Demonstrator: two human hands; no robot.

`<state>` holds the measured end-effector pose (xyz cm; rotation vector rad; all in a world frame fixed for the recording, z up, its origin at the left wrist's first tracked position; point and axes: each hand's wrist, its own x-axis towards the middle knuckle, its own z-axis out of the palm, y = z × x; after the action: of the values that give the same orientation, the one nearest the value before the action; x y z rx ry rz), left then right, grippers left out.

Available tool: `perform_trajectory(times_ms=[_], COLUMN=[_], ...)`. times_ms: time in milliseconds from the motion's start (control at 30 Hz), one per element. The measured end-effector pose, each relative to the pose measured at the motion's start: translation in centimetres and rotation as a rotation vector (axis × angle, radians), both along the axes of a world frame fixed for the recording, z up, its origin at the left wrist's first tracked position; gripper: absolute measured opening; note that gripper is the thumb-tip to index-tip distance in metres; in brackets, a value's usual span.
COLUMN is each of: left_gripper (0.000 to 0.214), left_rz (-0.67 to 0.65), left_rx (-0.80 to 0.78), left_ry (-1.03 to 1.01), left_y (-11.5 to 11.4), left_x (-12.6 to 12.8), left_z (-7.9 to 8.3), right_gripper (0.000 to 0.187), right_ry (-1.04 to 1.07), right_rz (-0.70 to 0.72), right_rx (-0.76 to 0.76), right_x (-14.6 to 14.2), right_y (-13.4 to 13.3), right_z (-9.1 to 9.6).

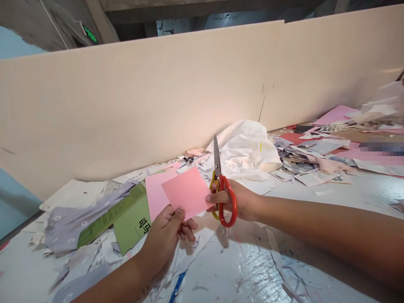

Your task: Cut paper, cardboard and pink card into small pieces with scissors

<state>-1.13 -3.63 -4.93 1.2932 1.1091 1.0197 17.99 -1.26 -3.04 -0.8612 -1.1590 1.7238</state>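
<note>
A pink square of paper (185,191) is pinched at its lower left by my left hand (175,225), thumb on top. My right hand (235,198) grips a pair of scissors (227,202) with one red and one yellow handle, the blades together and pointing up. The right thumb also touches the pink paper's right edge. Behind this square lies a lighter pink sheet (156,191), overlapping a green printed booklet cover (132,221) to the left of my left hand.
A white plastic bag (246,145) rests against the beige partition (142,105). Paper scraps (318,155) pile up on the right, and lavender sheets (82,219) lie at the left. A blue strip (177,287) sits near the front of the white tabletop (221,269).
</note>
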Motion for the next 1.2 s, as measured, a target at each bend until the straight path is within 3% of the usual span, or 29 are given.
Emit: perform_trajectory(times_ms=[200, 300, 567, 800, 1200], left_gripper=[0.026, 0.027, 0.029, 0.022, 0.022], left_rz=[-0.249, -0.275, -0.108, 0.152, 0.276], left_rx=[-0.101, -0.189, -0.130, 0.002, 0.133], left_ry=[-0.146, -0.164, -0.058, -0.150, -0.090], left_y=[-0.3, -0.5, -0.1, 0.7, 1.4], left_x=[-0.3, 0.0, -0.2, -1.4, -1.9], left_z=[0.1, 0.4, 0.3, 1.4, 1.4], right_gripper=[0.031, 0.031, 0.030, 0.054, 0.038], right_ry=[-0.019, -0.054, -0.268, -0.653, -0.878], right_rz=[-0.055, -0.060, -0.099, 0.001, 0.153], right_rx=[0.002, 0.021, 0.253, 0.477, 0.489], right_x=[-0.2, -0.5, -0.1, 2.0, 3.1], right_y=[-0.7, -1.2, -1.3, -1.0, 0.4], right_z=[-0.5, -0.4, 0.1, 0.8, -0.4])
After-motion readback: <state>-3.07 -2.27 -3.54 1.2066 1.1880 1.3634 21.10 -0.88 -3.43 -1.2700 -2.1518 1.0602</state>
